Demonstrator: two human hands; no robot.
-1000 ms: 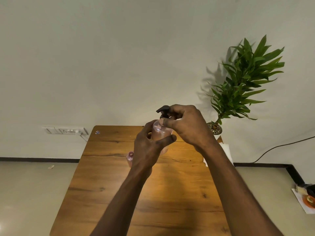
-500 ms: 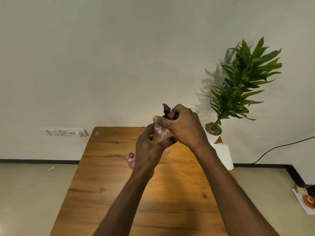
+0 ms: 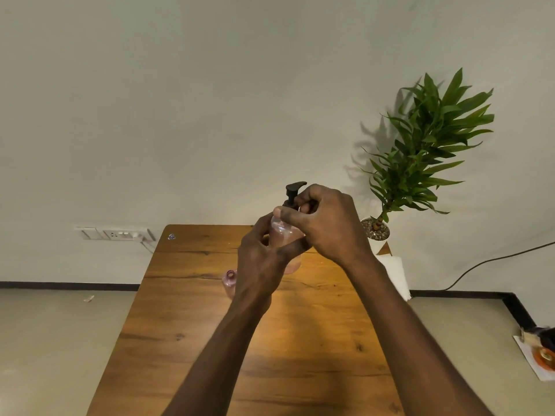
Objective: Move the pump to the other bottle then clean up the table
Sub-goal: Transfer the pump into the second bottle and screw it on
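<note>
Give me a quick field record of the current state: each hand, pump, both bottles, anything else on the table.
left hand: grips the held bottle's body, above the table
right hand: fingers curled round the pump's collar at the bottle neck
pump: black, upright on the held bottle, nozzle pointing right
held bottle: clear pinkish, upright
other bottle: pink, open neck, stands on the table, partly hidden by the left hand
white cloth: at the table's right edge
potted plant: far right corner
</note>
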